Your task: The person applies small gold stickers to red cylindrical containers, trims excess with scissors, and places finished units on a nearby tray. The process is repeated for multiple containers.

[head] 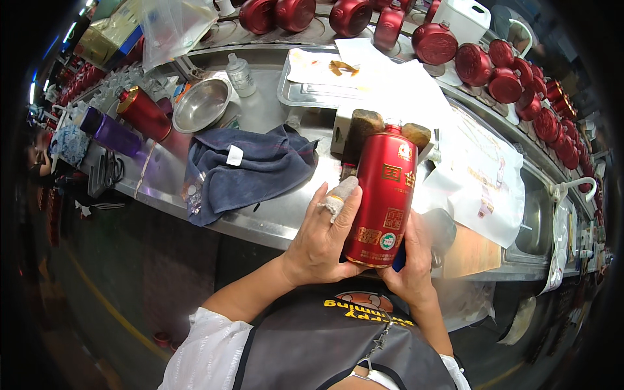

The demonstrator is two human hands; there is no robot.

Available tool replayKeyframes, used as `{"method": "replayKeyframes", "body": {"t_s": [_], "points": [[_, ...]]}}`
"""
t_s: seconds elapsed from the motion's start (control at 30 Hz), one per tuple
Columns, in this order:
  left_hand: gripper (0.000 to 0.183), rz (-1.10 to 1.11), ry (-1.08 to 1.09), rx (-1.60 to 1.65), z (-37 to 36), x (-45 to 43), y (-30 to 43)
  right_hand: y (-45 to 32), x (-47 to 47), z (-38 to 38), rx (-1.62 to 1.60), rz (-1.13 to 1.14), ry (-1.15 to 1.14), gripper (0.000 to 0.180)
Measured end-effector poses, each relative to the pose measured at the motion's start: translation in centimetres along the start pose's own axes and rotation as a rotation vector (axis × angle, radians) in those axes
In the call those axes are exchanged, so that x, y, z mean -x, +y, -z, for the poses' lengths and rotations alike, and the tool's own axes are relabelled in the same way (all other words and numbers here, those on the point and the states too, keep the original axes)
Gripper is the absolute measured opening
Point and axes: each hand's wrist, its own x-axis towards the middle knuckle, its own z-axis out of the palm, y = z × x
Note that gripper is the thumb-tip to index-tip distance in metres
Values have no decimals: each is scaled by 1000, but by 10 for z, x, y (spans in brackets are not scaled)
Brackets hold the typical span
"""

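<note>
A glossy red bottle (382,204) with gold print and a bare threaded neck lies between my two hands, its neck pointing away from me. My left hand (324,239) grips its left side near the base; a cloth finger cover (340,197) sits on one finger. Around the lower right side closes my right hand (412,253). Just beyond, the neck lies between two worn brown blocks (365,124) of a support, and whether it touches them I cannot tell. A dark blue towel (248,165) is spread on the metal bench to the left.
White printed sheets (480,185) lie at right, partly over a metal tray (312,92) at the back. A steel bowl (202,105), a clear plastic bottle (240,75) and a purple bottle (109,131) stand left. Several red bottles (434,43) line a conveyor (312,31) behind.
</note>
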Motion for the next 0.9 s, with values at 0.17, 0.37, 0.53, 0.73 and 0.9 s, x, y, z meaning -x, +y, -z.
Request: {"method": "replayKeyframes", "body": {"t_s": [0.17, 0.37, 0.53, 0.73, 0.9], "points": [[121, 2, 10, 10, -4, 2, -4, 3, -1, -1, -44, 9, -9, 93], [118, -4, 2, -52, -1, 0, -3, 5, 0, -1, -20, 39, 8, 93], [122, 3, 2, -4, 2, -2, 0, 3, -4, 1, -64, 34, 23, 91], [121, -19, 12, -47, 2, -4, 0, 2, -6, 8, 3, 29, -29, 90], [121, 4, 34, -61, -2, -2, 1, 6, -4, 4, 12, 85, 41, 88]]}}
